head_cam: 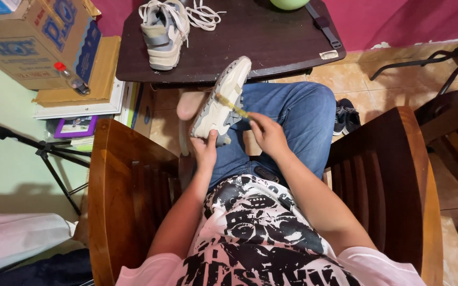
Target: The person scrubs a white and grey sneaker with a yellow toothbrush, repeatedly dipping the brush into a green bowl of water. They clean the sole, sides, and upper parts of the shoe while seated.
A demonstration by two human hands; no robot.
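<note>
Sneaker (pixel 219 103) sits propped on your lap above the jeans (pixel 292 114), sole side turned up so the edge is exposed. Your left hand (pixel 205 151) is clamped around its heel to steady it. Your right hand (pixel 267 133) pinches a thin yellow brush (pixel 232 105) against the midsole. Its mate (pixel 163 32) rests on the dark table (pixel 271 39).
</note>
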